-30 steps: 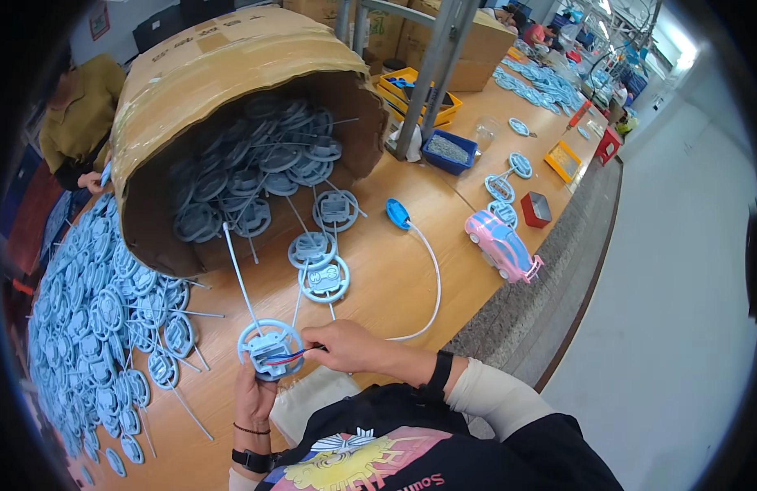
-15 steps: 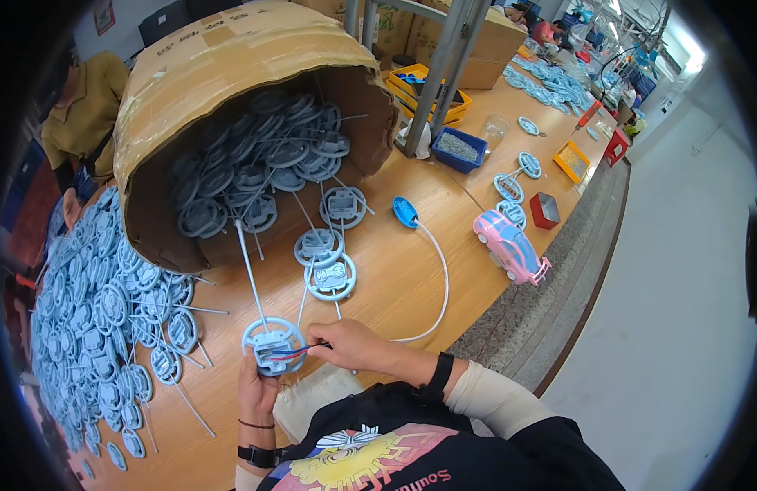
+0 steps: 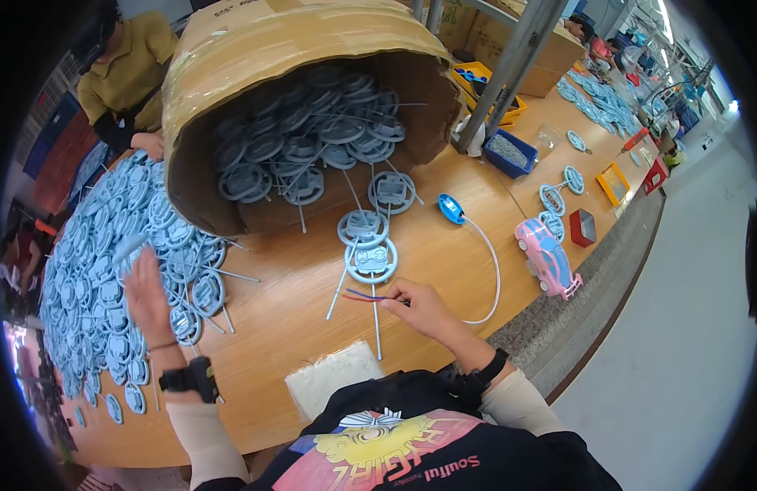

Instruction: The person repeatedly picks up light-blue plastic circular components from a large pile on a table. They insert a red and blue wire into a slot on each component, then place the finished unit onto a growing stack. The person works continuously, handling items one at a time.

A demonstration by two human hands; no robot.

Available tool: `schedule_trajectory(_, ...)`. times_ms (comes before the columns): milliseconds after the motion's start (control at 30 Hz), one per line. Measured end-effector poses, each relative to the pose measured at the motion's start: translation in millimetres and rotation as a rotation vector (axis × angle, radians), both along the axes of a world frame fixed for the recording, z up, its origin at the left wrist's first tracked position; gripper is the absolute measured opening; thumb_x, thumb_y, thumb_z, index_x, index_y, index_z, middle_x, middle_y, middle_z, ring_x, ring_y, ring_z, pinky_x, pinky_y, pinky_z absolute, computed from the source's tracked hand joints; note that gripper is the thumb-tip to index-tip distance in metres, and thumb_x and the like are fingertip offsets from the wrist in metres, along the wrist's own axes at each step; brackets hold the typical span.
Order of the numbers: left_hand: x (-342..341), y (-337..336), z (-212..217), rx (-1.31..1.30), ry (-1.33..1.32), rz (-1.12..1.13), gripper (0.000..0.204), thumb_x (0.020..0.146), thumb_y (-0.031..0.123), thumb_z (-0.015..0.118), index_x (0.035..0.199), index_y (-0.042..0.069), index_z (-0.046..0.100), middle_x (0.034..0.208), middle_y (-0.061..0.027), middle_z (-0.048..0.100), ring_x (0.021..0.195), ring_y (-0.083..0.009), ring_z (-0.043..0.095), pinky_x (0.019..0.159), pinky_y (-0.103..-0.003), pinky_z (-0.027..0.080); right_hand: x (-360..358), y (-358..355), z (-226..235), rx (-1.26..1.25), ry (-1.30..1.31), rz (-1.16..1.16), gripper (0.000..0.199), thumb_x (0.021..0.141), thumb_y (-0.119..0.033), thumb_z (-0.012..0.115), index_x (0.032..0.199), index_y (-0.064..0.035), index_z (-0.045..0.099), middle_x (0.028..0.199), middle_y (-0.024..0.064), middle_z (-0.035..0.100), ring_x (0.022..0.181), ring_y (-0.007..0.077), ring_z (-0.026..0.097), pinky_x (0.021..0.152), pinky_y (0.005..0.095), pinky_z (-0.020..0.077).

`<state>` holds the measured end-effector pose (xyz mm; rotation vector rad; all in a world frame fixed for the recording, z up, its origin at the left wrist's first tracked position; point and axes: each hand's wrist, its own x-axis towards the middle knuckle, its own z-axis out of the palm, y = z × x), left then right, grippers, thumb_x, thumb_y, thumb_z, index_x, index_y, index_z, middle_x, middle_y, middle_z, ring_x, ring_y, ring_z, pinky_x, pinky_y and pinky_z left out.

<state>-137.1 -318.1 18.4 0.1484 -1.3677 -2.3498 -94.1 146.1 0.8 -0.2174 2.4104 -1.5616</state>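
Observation:
My left hand is stretched out at the near side of a heap of light-blue toy steering wheels. Its fingers are extended, and one blurred toy steering wheel is just past the fingertips; whether they touch it I cannot tell. Over the middle of the table, my right hand pinches a pair of wires, one red and one blue, with their ends pointing left. Just beyond those wires lie toy steering wheels with thin rods, in front of the carton's mouth.
A large carton on its side holds many more wheels. A white cable runs to a blue oval device. To the right are a pink toy car, a red box and a blue bin. A co-worker's hand rests by the heap.
My left hand has swung left to the heap and let go of the steering wheel it held under the wires. My right hand has shifted right, still pinching the wires. The view has shifted.

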Motion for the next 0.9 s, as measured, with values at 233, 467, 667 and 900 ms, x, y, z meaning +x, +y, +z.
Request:
schedule_trajectory(233, -71, 199, -31, -1.305, -0.067, -0.547, 0.044, 0.078, 0.023, 0.062, 0.117, 0.007, 0.052, 0.108, -0.0147, 0.059, 0.094, -0.0267, 0.059, 0.081, -0.033, 0.047, -4, 7, 5, -0.184, 0.049, -0.159, 0.014, 0.081, -0.013, 0.062, 0.082, -0.0006, 0.055, 0.069, 0.0006, 0.056, 0.061, 0.0055, 0.05, 0.055, 0.0213, 0.039)
schedule_trajectory(467, -82, 308, -73, -1.748, 0.159, -0.419, 0.063, 0.069, 0.037, 0.067, 0.118, 0.002, 0.047, 0.12, -0.0237, 0.046, 0.108, -0.0388, 0.047, 0.092, -0.04, 0.04, 11, 20, 0, -0.139, 0.053, -0.328, 0.015, 0.081, -0.013, 0.062, 0.084, -0.0007, 0.055, 0.067, -0.001, 0.054, 0.061, 0.0039, 0.048, 0.055, 0.0196, 0.0374)
schedule_trajectory(667, -68, 289, -38, -1.614, -0.139, -0.487, 0.046, 0.071, 0.028, 0.064, 0.104, -0.002, 0.051, 0.098, -0.0184, 0.057, 0.083, -0.0353, 0.059, 0.078, -0.039, 0.049, 14, 14, 3, -0.065, 0.075, -0.322, 0.022, 0.078, -0.015, 0.065, 0.093, -0.0009, 0.057, 0.072, 0.0044, 0.059, 0.063, 0.0068, 0.052, 0.055, 0.0218, 0.0403)
schedule_trajectory(900, -19, 258, 5, -0.131, -0.579, -0.809, 0.045, 0.087, 0.043, 0.048, 0.098, 0.0, 0.052, 0.088, -0.0129, 0.061, 0.077, -0.0221, 0.064, 0.07, -0.032, 0.054, 2, -21, 2, -0.201, 0.213, -0.289, 0.03, 0.075, -0.017, 0.068, 0.1, -0.003, 0.058, 0.071, 0.0093, 0.063, 0.062, 0.0109, 0.059, 0.056, 0.0227, 0.0439)
